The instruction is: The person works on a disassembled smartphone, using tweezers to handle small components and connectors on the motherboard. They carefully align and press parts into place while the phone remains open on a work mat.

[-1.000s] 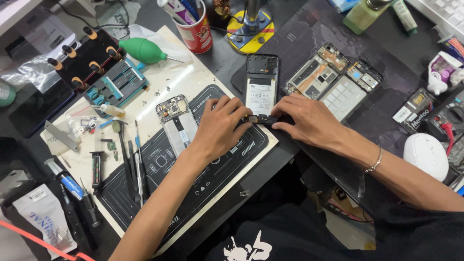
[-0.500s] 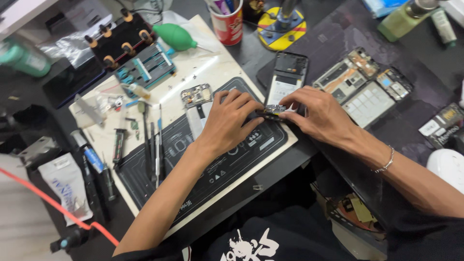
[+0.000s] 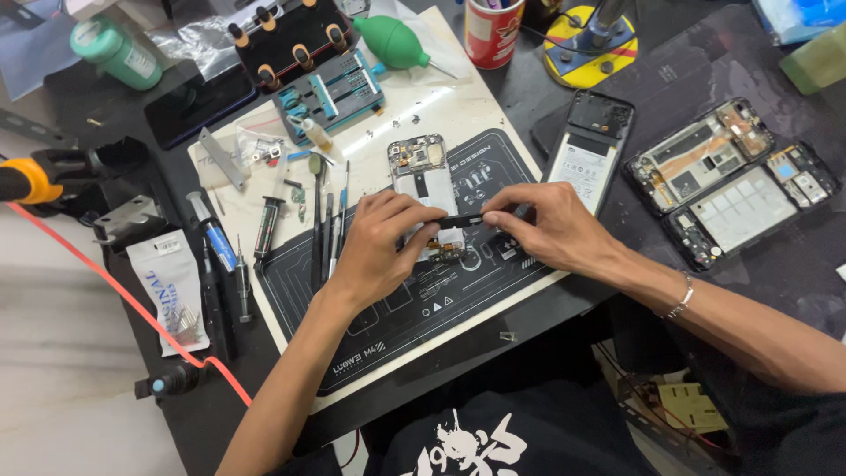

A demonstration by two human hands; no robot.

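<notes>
A dark counter is covered in its middle by a black repair mat printed with white outlines. An opened phone frame is laid on the mat, its lower end hidden beneath the hands. The left hand is held over that lower end, and the right hand is set just beside it. A small black strip is pinched between them: the fingers of each hand are closed tight on one end, nearly shut. Slim tools are lined up left of the frame. Two more dismantled phones are laid at the right.
</notes>
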